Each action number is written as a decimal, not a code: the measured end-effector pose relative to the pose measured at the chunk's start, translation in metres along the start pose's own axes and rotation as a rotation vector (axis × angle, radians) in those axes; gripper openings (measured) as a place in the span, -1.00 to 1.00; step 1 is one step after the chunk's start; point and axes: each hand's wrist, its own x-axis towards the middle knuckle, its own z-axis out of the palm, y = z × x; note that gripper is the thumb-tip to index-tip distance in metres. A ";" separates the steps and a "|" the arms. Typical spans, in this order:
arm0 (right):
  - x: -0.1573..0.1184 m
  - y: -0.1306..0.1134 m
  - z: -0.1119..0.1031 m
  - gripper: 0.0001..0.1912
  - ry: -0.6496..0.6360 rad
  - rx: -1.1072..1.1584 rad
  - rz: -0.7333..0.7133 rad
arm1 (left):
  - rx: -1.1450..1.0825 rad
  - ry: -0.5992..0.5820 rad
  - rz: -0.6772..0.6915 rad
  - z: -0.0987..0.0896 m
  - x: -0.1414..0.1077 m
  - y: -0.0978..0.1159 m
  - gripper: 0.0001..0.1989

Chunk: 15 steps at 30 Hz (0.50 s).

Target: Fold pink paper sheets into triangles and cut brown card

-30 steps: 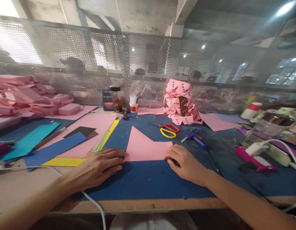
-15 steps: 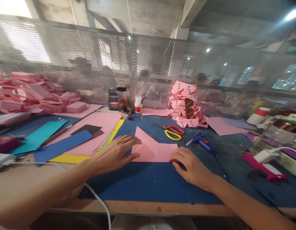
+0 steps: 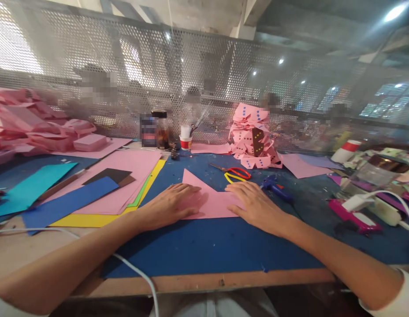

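A folded pink sheet [image 3: 213, 203] lies on the blue mat [image 3: 191, 251], with a pointed corner rising at its upper left. My left hand [image 3: 173, 201] rests flat on the sheet's left part, fingers stretched and thumb apart. On the right part lies my right hand [image 3: 254, 204], its fingers spread and pointing left. Neither hand is closed on anything. Just beyond the right hand are scissors [image 3: 237, 174] with red and yellow handles, partly hidden by that hand. A blue glue gun [image 3: 277, 188] lies to their right.
Pink, yellow and blue sheets [image 3: 77, 200] lie at left, below a heap of pink pieces [image 3: 32, 123]. Behind stand a jar [image 3: 163, 132], a paper cup [image 3: 186, 141] and a pink stack [image 3: 252, 136]. A white cable [image 3: 138, 269] crosses the front edge; a clear container [image 3: 366, 176] is at right.
My right hand has moved from the sheet's lower right corner up onto its surface, and its fingers have spread. My left hand reaches slightly farther over the sheet. The view has shifted a little.
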 end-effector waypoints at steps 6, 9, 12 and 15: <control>0.014 0.007 0.013 -0.54 -0.094 0.004 0.052 | -0.034 0.047 -0.049 0.001 0.001 -0.009 -0.43; 0.014 0.009 0.015 -0.61 -0.070 0.041 0.055 | -0.045 0.022 -0.067 0.002 0.002 -0.011 -0.45; 0.013 0.009 0.016 -0.65 -0.037 0.100 0.059 | -0.045 0.003 -0.070 0.002 0.003 -0.012 -0.48; 0.013 0.009 0.018 -0.64 -0.010 0.151 0.069 | -0.027 -0.003 -0.041 0.002 0.004 -0.011 -0.50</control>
